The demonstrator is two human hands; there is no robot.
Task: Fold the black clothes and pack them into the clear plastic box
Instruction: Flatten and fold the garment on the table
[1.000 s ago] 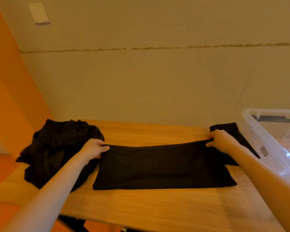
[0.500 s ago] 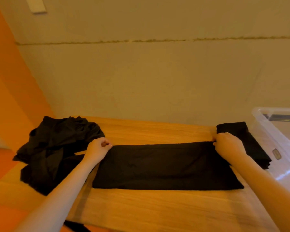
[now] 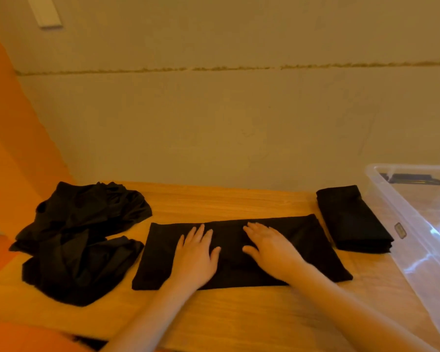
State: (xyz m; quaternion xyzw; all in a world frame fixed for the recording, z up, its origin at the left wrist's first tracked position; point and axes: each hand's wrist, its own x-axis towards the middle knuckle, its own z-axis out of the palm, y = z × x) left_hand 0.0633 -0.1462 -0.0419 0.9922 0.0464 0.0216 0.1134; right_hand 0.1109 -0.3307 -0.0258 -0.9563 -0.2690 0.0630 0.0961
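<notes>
**Soft strip pressed flat, ends free for the next fold**

The half-folded black garment [image 3: 241, 252] lies as a long strip on the worktop [image 3: 226, 201], pressed at its middle by the left hand [image 3: 197, 252] and right hand [image 3: 269, 246] — both flat, fingers straight, nothing gripped. The cloth is judged light, limp and prone to sliding apart, so it is best taken at its short ends. A folded garment [image 3: 351, 219] sits just right, beside the clear plastic box [image 3: 417, 224]; the unfolded pile [image 3: 79, 237] crowds the left. Bare wood is left far and near — the near edge is close.
</notes>
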